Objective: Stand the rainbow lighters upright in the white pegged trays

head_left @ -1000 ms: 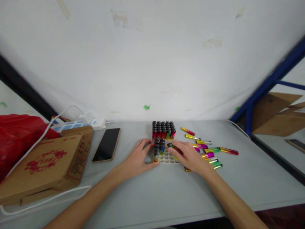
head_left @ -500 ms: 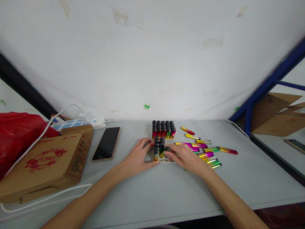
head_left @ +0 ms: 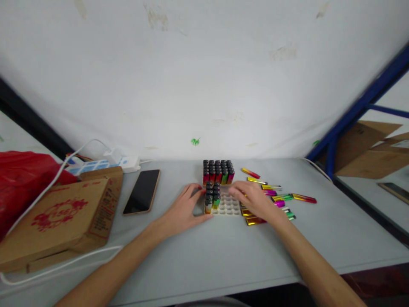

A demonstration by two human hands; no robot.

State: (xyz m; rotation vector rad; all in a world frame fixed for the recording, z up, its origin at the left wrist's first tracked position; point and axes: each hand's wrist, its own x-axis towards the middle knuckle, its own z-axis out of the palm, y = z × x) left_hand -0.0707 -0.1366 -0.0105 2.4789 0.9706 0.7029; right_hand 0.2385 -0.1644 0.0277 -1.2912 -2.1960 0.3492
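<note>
My left hand [head_left: 183, 209] lies loose and flat against the left edge of the tray [head_left: 228, 207], seemingly to brace it. My right hand [head_left: 255, 200] covers the loose lighters [head_left: 283, 197] just beside it; I cannot tell its grip.

Lighters [head_left: 277, 198]: shiny yellow, pink, green, red, with black caps. Tray [head_left: 227, 205] white. Phone [head_left: 142, 191] black. Box [head_left: 62, 217] brown, red print. Bag [head_left: 19, 177] red. Desk [head_left: 204, 251] grey.
</note>
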